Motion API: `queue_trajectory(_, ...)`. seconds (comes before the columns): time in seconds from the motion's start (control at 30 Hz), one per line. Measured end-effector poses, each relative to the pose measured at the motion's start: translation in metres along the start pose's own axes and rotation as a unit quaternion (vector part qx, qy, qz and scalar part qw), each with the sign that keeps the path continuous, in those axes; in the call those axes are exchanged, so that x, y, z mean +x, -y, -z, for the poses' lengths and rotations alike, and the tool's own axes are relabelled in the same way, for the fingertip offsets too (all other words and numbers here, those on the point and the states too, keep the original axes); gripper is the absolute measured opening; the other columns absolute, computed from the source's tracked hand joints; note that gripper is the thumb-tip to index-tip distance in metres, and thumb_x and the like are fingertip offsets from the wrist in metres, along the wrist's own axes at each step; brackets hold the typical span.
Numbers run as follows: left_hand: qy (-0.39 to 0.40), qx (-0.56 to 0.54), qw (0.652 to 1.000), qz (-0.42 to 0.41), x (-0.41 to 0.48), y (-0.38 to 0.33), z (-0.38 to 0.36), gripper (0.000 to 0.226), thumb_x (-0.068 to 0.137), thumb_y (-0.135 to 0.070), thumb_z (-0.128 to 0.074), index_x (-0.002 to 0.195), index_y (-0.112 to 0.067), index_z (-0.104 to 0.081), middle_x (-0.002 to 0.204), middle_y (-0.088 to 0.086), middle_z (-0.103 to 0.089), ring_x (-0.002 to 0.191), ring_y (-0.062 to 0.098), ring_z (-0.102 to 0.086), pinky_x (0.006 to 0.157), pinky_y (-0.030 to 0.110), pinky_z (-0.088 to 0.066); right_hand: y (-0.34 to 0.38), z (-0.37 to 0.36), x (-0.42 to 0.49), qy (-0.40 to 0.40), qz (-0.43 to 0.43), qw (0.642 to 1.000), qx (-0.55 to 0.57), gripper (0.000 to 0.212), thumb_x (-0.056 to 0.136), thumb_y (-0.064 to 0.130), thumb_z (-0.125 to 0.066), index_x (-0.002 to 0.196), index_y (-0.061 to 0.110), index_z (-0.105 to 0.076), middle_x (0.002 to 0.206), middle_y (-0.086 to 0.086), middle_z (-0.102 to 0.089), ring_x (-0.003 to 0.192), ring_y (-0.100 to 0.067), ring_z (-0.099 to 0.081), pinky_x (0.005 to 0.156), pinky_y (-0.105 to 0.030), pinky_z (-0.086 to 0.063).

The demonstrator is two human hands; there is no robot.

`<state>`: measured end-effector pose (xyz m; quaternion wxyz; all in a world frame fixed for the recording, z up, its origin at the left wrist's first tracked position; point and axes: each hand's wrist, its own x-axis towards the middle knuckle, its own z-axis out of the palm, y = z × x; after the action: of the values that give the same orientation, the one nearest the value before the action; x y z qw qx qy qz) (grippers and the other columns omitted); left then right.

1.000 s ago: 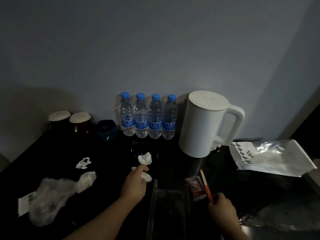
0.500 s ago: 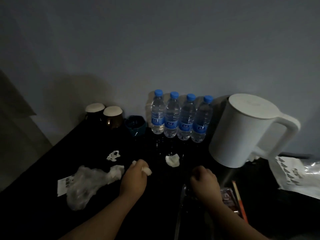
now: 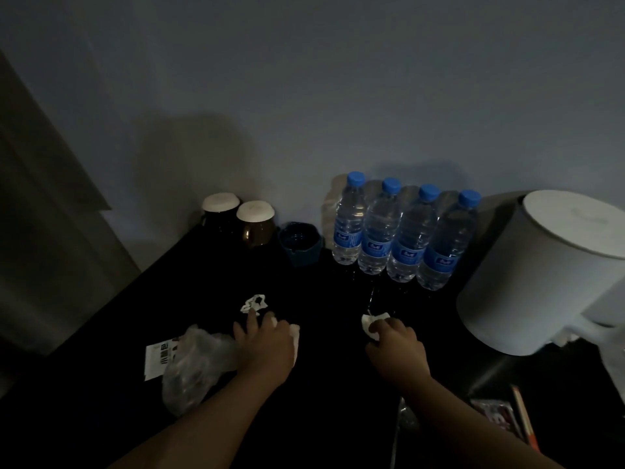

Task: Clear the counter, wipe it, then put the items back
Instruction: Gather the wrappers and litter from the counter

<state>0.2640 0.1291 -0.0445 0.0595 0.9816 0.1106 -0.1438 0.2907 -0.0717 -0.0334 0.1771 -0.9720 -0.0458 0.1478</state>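
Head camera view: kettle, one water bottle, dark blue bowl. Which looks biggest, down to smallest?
1. White kettle, though it sits nearer the camera, which inflates it.
2. Water bottle.
3. Dark blue bowl.

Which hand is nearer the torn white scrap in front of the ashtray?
Left. The left hand has a fingertip at the torn scrap; the right hand is off to its right, on a tissue wad.

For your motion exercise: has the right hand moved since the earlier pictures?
Yes. The right hand left the orange stick and reached toward the water bottles, onto a crumpled tissue.
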Motion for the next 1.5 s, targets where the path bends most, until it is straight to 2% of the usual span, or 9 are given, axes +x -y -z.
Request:
queue_trajectory(0.13, 0.073, -0.039, 0.997, -0.007, 0.005, 0.002, -0.003, 0.043, 0.103, -0.034, -0.024, 0.139, -0.017, -0.04, 0.153, 0.01, -0.021, 0.14, 0.036, -0.018, 0.113, 0.043, -0.02, 0.002, -0.001, 0.014, 0.067, 0.006, 0.998, -0.019, 0.051, 0.093, 0.032, -0.047, 0.142, 0.026, -0.033, 0.157, -0.006, -0.012, 0.139, -0.028, -0.023, 0.109, -0.042, -0.028)
queue_trajectory(0.3, 0.09, -0.079, 0.992, -0.041, 0.005, -0.007, -0.014, 0.035, 0.101, -0.027, -0.031, 0.129, -0.015, -0.048, 0.138, 0.008, -0.037, 0.129, 0.031, -0.034, 0.104, 0.033, -0.027, 0.002, -0.007, 0.025, 0.135, -0.012, 0.99, -0.026, 0.054, 0.093, 0.037, -0.047, 0.144, 0.034, -0.029, 0.158, -0.012, 0.0, 0.141, -0.032, -0.02, 0.111, -0.045, -0.025)
queue_trajectory(0.6, 0.022, -0.15, 0.988, -0.016, 0.002, -0.015, -0.02, 0.025, 0.097, -0.017, -0.039, 0.112, -0.006, -0.055, 0.126, 0.009, -0.048, 0.115, 0.025, -0.048, 0.096, 0.03, -0.042, -0.003, -0.007, 0.02, 0.15, -0.007, 0.988, -0.046, 0.064, 0.093, 0.033, -0.045, 0.151, 0.027, -0.016, 0.156, -0.003, -0.023, 0.138, -0.028, -0.028, 0.109, -0.042, -0.026)
queue_trajectory(0.7, -0.014, -0.19, 0.982, -0.006, -0.001, -0.019, -0.014, 0.022, 0.098, -0.017, -0.042, 0.113, -0.008, -0.055, 0.121, 0.01, -0.05, 0.107, 0.025, -0.053, 0.085, 0.025, -0.041, 0.001, -0.004, 0.013, 0.13, -0.018, 0.991, -0.011, 0.05, 0.093, 0.031, -0.042, 0.142, 0.026, -0.035, 0.144, -0.002, -0.045, 0.129, -0.027, -0.041, 0.103, -0.037, -0.032)
queue_trajectory(0.87, -0.041, -0.371, 0.926, 0.057, -0.001, -0.026, 0.003, 0.022, 0.098, -0.02, -0.045, 0.103, -0.004, -0.06, 0.108, 0.015, -0.054, 0.089, 0.024, -0.054, 0.07, 0.024, -0.042, 0.011, -0.003, -0.003, 0.066, -0.034, 0.983, 0.17, 0.017, 0.095, 0.03, -0.043, 0.1, 0.028, -0.059, 0.108, -0.003, -0.064, 0.102, -0.023, -0.061, 0.088, -0.029, -0.046)
queue_trajectory(1.03, -0.077, -0.501, 0.857, 0.092, -0.011, -0.042, 0.022, 0.014, 0.096, -0.021, -0.051, 0.096, -0.011, -0.061, 0.094, 0.007, -0.06, 0.082, 0.019, -0.055, 0.07, 0.023, -0.042, 0.025, 0.007, -0.022, 0.011, -0.036, 0.953, 0.302, 0.026, 0.093, 0.022, -0.05, 0.116, 0.018, -0.062, 0.096, 0.004, -0.061, 0.09, -0.012, -0.06, 0.073, -0.018, -0.041)
queue_trajectory(1.13, -0.057, -0.565, 0.817, 0.102, -0.019, -0.053, 0.031, 0.011, 0.094, -0.021, -0.055, 0.084, -0.016, -0.057, 0.077, -0.001, -0.058, 0.069, 0.013, -0.055, 0.059, 0.023, -0.043, 0.032, 0.014, -0.032, -0.021, -0.035, 0.926, 0.375, 0.022, 0.092, 0.02, -0.051, 0.11, 0.019, -0.062, 0.08, 0.006, -0.063, 0.072, -0.008, -0.06, 0.063, -0.019, -0.045)
queue_trajectory(1.3, -0.001, -0.638, 0.76, 0.123, -0.031, -0.063, 0.038, 0.009, 0.091, -0.018, -0.059, 0.089, -0.011, -0.064, 0.084, 0.01, -0.067, 0.082, 0.028, -0.065, 0.076, 0.033, -0.053, 0.037, 0.02, -0.051, -0.029, -0.011, 0.894, 0.447, 0.013, 0.092, 0.02, -0.052, 0.096, 0.021, -0.064, 0.09, -0.005, -0.068, 0.085, -0.019, -0.063, 0.079, -0.033, -0.05)
queue_trajectory(1.5, 0.005, -0.642, 0.758, 0.116, -0.045, -0.074, 0.048, 0.022, 0.09, -0.026, -0.061, 0.086, -0.006, -0.068, 0.087, 0.015, -0.071, 0.086, 0.031, -0.069, 0.085, 0.041, -0.056, 0.034, 0.03, -0.075, -0.051, 0.015, 0.86, 0.507, 0.021, 0.091, 0.033, -0.057, 0.108, 0.028, -0.047, 0.106, 0.003, -0.062, 0.1, -0.016, -0.062, 0.095, -0.04, -0.051)
